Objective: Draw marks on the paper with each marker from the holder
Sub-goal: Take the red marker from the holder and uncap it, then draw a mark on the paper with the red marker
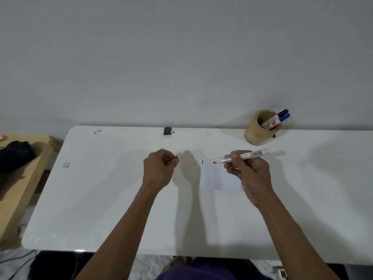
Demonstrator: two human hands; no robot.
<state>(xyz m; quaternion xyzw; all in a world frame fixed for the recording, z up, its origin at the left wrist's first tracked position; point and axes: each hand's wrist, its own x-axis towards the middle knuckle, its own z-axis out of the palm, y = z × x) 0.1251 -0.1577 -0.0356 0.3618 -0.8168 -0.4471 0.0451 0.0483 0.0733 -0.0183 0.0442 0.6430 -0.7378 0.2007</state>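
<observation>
My right hand (pixel 250 170) grips an uncapped red marker (pixel 245 155), its red tip pointing left just above the top edge of the small white paper (pixel 218 178). A short dark mark (pixel 202 162) shows at the paper's top left corner. My left hand (pixel 158 168) is closed around the red cap (pixel 175 158), left of the paper. At the table's back right stands a round wooden holder (pixel 256 132) with a black-capped marker (pixel 282 113) and a blue-capped marker (pixel 285 117) leaning in it.
The white table (pixel 113 199) meets a grey wall at the back. A small black clip (pixel 167 130) sits at the table's far edge. A wooden bench (pixel 22 178) with a dark bag (pixel 14 154) stands at the left.
</observation>
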